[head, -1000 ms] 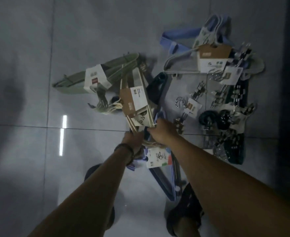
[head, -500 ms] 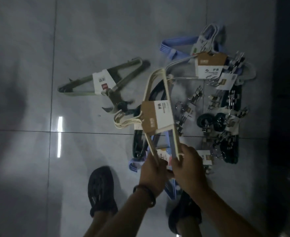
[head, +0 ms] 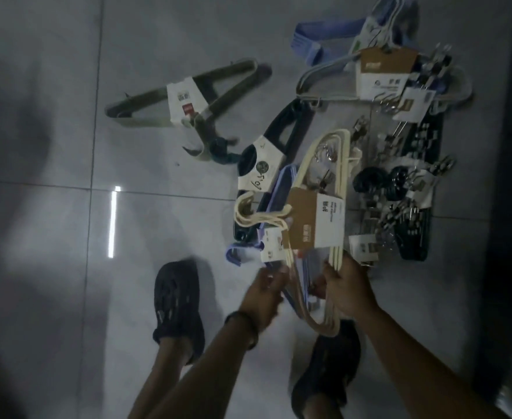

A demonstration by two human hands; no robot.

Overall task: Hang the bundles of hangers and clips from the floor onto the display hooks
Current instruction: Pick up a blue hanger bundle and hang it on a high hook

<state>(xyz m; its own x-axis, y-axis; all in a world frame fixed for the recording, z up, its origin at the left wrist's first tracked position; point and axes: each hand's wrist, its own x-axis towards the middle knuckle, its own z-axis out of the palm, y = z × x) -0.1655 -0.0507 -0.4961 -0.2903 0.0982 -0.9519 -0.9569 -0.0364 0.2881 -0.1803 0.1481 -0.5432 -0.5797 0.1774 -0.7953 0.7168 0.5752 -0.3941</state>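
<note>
Changed: the cream plastic hanger bundle with the brown-and-white card sleeve (head: 309, 225) is up off the pile now. A second ago it was down among the rest.
Hands: right hand (head: 344, 285) wraps one arm of it, left hand (head: 267, 293) grips the other (bit blurry).
Still down: olive-green hanger bundle (head: 188, 98) and metal clip packs (head: 412, 207) on the grey tiled floor (head: 67, 146).
Means: pickup's done I reckon. No hooks in view yet.

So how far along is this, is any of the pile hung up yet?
Barely started, it seems. No display hooks are in view, so nothing shows as hung. In hand: the left hand and right hand hold one cream hanger bundle, lifted. Left on the floor: the green hanger bundle, dark hanger bundle, blue hanger bundle and the clip packs.
</note>
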